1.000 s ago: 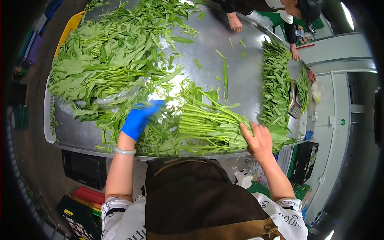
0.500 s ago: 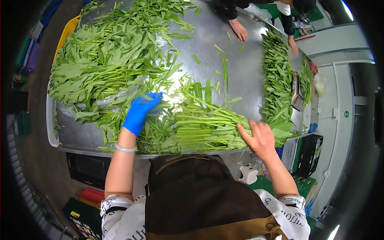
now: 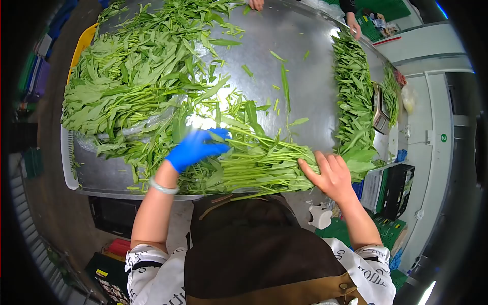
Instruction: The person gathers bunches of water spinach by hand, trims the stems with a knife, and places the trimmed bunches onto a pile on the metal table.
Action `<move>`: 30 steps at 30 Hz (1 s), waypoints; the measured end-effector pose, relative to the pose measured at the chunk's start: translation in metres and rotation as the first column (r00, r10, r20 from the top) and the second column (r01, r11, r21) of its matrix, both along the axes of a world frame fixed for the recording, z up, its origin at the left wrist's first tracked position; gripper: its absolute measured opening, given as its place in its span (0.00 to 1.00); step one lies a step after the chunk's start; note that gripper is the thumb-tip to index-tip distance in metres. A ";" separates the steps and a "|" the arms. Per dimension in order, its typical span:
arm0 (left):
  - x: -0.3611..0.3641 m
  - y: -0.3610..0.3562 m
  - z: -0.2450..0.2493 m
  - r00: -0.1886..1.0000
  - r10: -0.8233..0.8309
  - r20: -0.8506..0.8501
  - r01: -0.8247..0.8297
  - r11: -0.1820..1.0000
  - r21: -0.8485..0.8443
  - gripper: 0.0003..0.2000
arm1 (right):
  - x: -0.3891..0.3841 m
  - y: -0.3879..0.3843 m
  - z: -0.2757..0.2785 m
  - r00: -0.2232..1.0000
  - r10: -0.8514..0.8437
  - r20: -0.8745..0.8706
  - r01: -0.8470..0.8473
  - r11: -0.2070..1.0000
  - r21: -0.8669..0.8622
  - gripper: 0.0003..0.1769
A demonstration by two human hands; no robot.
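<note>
Left hand [image 3: 195, 147] has swept onto the bundle [image 3: 259, 162] at the table's [image 3: 310, 91] near edge, grip spread; right hand [image 3: 329, 175] presses open-palmed. Gathering stems, seemingly; squeezing them together comes next.

bundle of green leafy stems [image 3: 254, 165], lying flat, stems aligned, at table's near edge

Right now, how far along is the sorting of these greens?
Done: a neat row of greens lies along the right side of the table. In hand: the gloved left hand and bare right hand rest on a bundle of stems. Left: a large loose pile on the far left.
</note>
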State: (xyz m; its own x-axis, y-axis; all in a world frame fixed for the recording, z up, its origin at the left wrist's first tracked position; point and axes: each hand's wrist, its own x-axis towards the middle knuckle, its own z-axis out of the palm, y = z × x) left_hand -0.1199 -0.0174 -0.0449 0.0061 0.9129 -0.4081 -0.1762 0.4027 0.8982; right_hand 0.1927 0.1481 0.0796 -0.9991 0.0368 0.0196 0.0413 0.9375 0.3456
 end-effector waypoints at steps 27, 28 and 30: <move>0.036 0.014 0.009 0.883 0.243 0.402 -0.300 0.950 0.083 0.14 | 0.004 -0.002 -0.018 0.990 -0.141 -0.002 0.136 0.959 -0.248 0.32; 0.029 0.010 0.007 0.763 0.405 0.504 -0.443 0.895 -0.047 0.13 | 0.006 -0.002 -0.017 0.987 -0.158 0.002 0.154 0.956 -0.249 0.33; -0.003 -0.008 -0.057 0.467 0.439 0.768 -0.639 0.767 -0.049 0.13 | 0.012 -0.001 -0.016 0.981 -0.193 0.006 0.188 0.949 -0.252 0.35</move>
State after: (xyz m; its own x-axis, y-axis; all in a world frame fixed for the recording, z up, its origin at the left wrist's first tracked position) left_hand -0.1224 -0.0259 -0.1016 -0.3318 0.8940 -0.3013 -0.8883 -0.1885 0.4189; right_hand 0.2044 0.1472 0.0638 -0.9726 0.2323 0.0040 0.2315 0.9678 0.0984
